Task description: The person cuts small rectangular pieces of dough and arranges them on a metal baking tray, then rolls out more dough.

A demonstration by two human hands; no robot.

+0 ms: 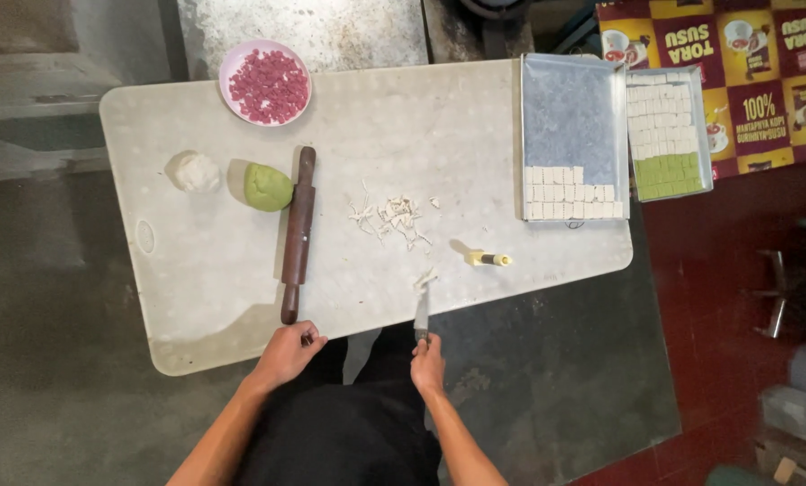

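From where I watch, my right hand [428, 364] has its grip closed around the handle of a knife [421, 315], blade running straight away from me onto the desk [196, 270], its tip just short of a small dough scrap. My left hand [286, 353] rests curled at the near edge of the desk, its grip loosely closed on nothing that I can make out, fingertips just beside the near end of the rolling pin [298, 232]. The pin's long axis runs away from that grip, nearly parallel to the knife, so the left hand is clearly the nearer one to it. Beyond the pin's far end, to the left, sit a green dough ball [267, 187] and a white dough ball [196, 172]. Ahead of the knife lies a scatter of dough trimmings [392, 219]; further right sits a tray [572, 99] with cut white squares.
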